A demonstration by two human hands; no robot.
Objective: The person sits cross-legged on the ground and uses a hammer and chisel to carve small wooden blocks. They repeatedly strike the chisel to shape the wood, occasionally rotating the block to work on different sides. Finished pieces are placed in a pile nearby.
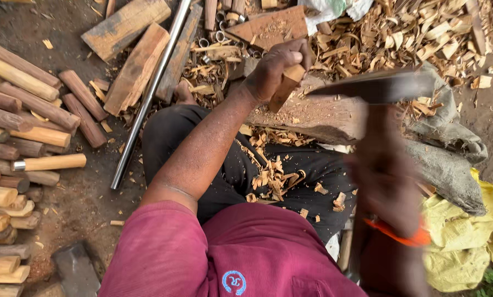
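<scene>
— Across the ground to the person's left lies a stack of rounded wooden sticks (pixel 15 137), sorted side by side, within reach; a long metal pipe (pixel 150 91) runs slantwise beside them, with flat planks (pixel 131 49) above.

— And the big log?

— That chopping block (pixel 312 115) sits just beyond the knees, likely so the work rests on something solid; shavings (pixel 271 176) have gathered on the dark trousers and in a heap past it; sacking (pixel 450 159) hangs off its right end, a yellow bag (pixel 477 242) below that.

— What is being held?

— The left hand (pixel 274 69) stands a short wooden piece (pixel 287 85) tilted on the block, upper end wrapped in the fingers, lower end touching the log; that grip is closed tight around it, steadying it, I'd judge, for the blade.

— The other hand?

— The right hand (pixel 389 187) is a blur, an orange band at the wrist; it seems clenched on the handle of a broad chopping blade (pixel 373 88), which is raised, level, just right of the piece; the fingers themselves I cannot make out.
</scene>
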